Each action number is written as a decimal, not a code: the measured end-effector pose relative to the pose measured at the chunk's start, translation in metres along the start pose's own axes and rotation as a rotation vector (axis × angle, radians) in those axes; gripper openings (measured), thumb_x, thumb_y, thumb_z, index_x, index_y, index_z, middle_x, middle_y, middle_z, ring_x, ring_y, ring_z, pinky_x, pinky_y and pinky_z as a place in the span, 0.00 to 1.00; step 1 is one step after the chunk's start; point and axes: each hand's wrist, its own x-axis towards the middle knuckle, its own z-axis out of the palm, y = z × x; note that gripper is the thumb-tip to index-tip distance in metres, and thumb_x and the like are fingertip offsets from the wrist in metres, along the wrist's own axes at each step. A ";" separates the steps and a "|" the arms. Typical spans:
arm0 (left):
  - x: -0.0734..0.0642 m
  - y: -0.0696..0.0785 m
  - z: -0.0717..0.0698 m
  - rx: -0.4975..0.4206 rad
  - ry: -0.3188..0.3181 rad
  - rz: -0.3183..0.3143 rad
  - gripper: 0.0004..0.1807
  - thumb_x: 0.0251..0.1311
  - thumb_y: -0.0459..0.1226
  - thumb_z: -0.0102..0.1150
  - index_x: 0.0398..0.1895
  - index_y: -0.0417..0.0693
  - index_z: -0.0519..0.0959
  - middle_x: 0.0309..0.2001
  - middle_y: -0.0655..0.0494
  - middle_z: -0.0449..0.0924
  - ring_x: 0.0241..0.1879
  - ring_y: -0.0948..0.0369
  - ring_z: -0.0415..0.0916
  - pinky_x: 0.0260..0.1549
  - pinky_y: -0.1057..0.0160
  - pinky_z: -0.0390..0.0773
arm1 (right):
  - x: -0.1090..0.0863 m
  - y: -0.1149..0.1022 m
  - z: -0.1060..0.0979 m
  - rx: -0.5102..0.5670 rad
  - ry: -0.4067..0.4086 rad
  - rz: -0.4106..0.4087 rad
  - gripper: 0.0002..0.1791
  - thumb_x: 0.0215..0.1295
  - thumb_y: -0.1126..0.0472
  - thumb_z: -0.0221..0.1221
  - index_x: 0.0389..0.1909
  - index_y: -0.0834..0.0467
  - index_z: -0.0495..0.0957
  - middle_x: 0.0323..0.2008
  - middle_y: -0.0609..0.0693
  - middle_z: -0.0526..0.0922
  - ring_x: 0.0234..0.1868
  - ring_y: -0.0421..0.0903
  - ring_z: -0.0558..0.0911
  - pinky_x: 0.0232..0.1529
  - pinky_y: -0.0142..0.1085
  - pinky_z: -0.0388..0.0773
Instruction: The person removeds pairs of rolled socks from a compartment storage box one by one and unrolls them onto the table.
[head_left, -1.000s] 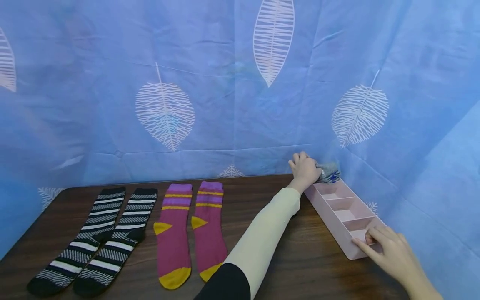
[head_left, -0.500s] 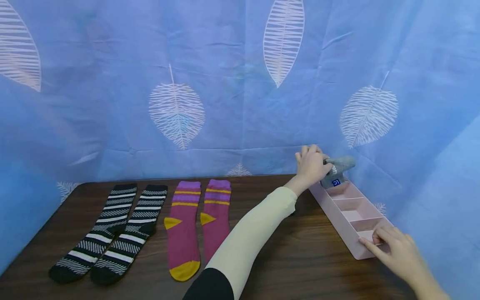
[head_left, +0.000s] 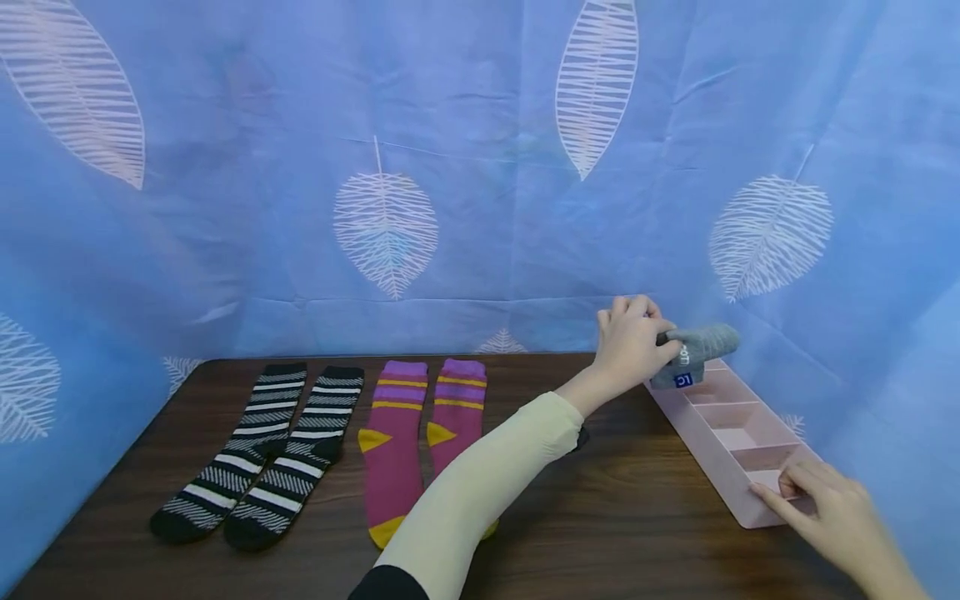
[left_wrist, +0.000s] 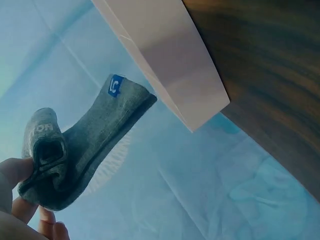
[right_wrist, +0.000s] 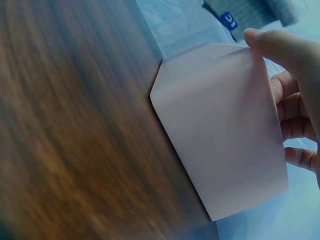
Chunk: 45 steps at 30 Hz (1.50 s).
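My left hand pinches a grey sock bundle above the far end of a pale pink divided box. In the left wrist view the grey sock bundle is rolled at one end, beside the thumb; a straight part with a blue tag sticks out towards the box. Whether it is one sock or two, I cannot tell. My right hand grips the near end of the box. The right wrist view has the thumb at a corner of the rim and the other fingers behind the end wall.
A pair of black-and-white striped socks lies flat at the left of the dark wooden table. Next to them are two maroon socks with yellow heels and toes, one partly under the left sleeve. A blue leaf-print curtain hangs behind.
My left hand has lifted the grey sock bundle slightly from the box's far end, and its blue tag has come into view. The right hand keeps its grip. The head view has swung left.
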 end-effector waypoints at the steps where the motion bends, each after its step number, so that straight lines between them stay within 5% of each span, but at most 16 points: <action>1: -0.004 0.000 -0.003 -0.002 0.001 0.003 0.12 0.59 0.55 0.46 0.42 0.77 0.77 0.43 0.71 0.64 0.45 0.65 0.55 0.36 0.65 0.51 | 0.000 0.001 -0.001 -0.004 -0.007 0.010 0.23 0.32 0.53 0.71 0.14 0.41 0.61 0.17 0.35 0.61 0.24 0.27 0.55 0.22 0.25 0.47; 7: -0.026 -0.006 -0.017 -0.023 0.038 0.018 0.13 0.59 0.55 0.46 0.44 0.74 0.77 0.41 0.70 0.63 0.44 0.65 0.54 0.36 0.64 0.50 | -0.001 0.000 -0.004 -0.040 -0.065 0.095 0.23 0.37 0.51 0.70 0.15 0.39 0.60 0.18 0.35 0.59 0.23 0.29 0.55 0.25 0.31 0.46; 27: -0.124 -0.025 -0.052 -0.035 0.071 0.076 0.10 0.53 0.53 0.56 0.36 0.70 0.82 0.36 0.70 0.63 0.41 0.66 0.57 0.36 0.65 0.53 | 0.000 0.001 -0.001 -0.045 -0.087 0.092 0.23 0.38 0.50 0.69 0.15 0.39 0.59 0.18 0.37 0.59 0.21 0.27 0.53 0.22 0.29 0.47; 35: -0.157 -0.018 -0.063 -0.153 -0.078 0.089 0.10 0.51 0.53 0.57 0.36 0.69 0.82 0.35 0.73 0.63 0.40 0.69 0.56 0.35 0.67 0.51 | 0.001 0.003 0.001 -0.043 -0.075 0.076 0.23 0.38 0.50 0.69 0.15 0.40 0.59 0.18 0.38 0.59 0.21 0.28 0.52 0.20 0.28 0.47; 40: -0.165 -0.020 -0.059 -0.208 -0.216 0.013 0.09 0.51 0.53 0.57 0.35 0.71 0.82 0.36 0.74 0.65 0.40 0.70 0.56 0.34 0.68 0.50 | 0.000 0.003 0.000 -0.056 -0.091 0.084 0.23 0.39 0.50 0.69 0.15 0.40 0.59 0.18 0.38 0.59 0.21 0.28 0.52 0.20 0.28 0.47; 45: -0.164 -0.031 -0.045 -0.176 -0.279 -0.062 0.10 0.51 0.54 0.57 0.36 0.71 0.82 0.37 0.72 0.67 0.40 0.70 0.57 0.33 0.66 0.50 | 0.001 0.003 0.001 -0.041 -0.084 0.072 0.23 0.40 0.51 0.69 0.15 0.39 0.59 0.19 0.37 0.59 0.21 0.26 0.53 0.19 0.28 0.47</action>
